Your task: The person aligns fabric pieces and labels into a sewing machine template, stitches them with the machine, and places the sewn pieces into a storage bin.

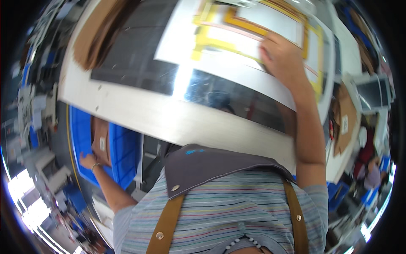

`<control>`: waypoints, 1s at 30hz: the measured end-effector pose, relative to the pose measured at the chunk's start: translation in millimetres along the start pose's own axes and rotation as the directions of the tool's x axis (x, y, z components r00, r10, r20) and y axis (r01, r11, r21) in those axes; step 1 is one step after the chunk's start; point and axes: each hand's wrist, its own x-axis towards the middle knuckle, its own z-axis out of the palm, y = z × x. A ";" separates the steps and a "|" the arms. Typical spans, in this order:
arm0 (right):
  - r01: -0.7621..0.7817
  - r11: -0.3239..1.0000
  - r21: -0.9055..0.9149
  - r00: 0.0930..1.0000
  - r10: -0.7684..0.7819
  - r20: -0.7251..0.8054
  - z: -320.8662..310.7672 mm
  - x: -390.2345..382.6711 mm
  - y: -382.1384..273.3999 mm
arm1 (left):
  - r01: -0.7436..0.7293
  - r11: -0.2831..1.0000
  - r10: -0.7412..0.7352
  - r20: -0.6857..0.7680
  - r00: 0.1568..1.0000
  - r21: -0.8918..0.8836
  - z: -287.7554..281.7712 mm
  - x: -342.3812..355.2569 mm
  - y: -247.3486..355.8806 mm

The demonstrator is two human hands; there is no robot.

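My right hand [282, 58] is closed at the near edge of an orange-yellow rectangular frame [245, 24], its fingers curled at the rim. Inside that frame lies a pale panel. Beneath it, yellow strips [215, 42] mark a larger rectangle on a white sheet [173, 46]. Out to the left, my left hand [88, 161] reaches down to a blue bin [127, 148], near its outer wall, with the fingers apart and nothing visible in them. A brown cardboard piece [100, 142] with a white label stands inside the bin, beside that hand.
The pale worktable [169, 120] carries a dark glossy sheet [135, 51] and brown cardboard [91, 42] at its far left. On the right are another cardboard piece [347, 118] and a monitor-like grey box [372, 94]. A person [372, 175] is further right.
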 end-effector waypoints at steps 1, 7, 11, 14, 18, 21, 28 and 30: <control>-0.009 0.999 0.033 1.000 0.009 0.023 -3.7 -2.8 1.7 | -0.233 0.949 0.271 -0.175 0.946 0.210 3.6 8.4 46.5; -0.032 0.999 0.036 0.998 0.030 0.054 -9.3 -2.7 -3.8 | -0.568 0.489 0.686 -0.111 0.719 -0.663 0.3 -82.4 369.0; 0.058 0.998 -0.017 0.998 -0.058 -0.013 0.3 1.5 -2.1 | -0.303 0.245 0.957 0.181 0.225 -0.921 -1.2 -218.2 509.7; 0.090 0.995 -0.047 0.993 -0.093 -0.076 6.6 2.9 0.4 | -0.360 0.051 0.974 0.127 -0.190 -0.932 0.6 -302.8 563.9; 0.099 0.994 0.034 0.987 -0.094 -0.133 5.7 2.0 2.8 | -0.442 -0.094 0.950 0.052 -0.307 -0.892 17.4 -376.3 596.4; 0.003 0.993 0.121 0.999 0.003 -0.049 1.5 0.8 3.2 | -0.388 0.001 0.964 0.104 -0.246 -0.922 24.7 -387.5 597.8; -0.046 0.966 0.254 0.995 0.067 -0.077 -1.3 3.2 1.4 | -0.167 0.226 0.965 0.244 -0.094 -0.960 36.5 -389.1 589.2; -0.046 0.964 0.262 0.995 0.066 -0.070 -2.1 4.2 -0.2 | -0.113 0.205 0.972 0.216 -0.096 -0.972 37.8 -387.1 589.9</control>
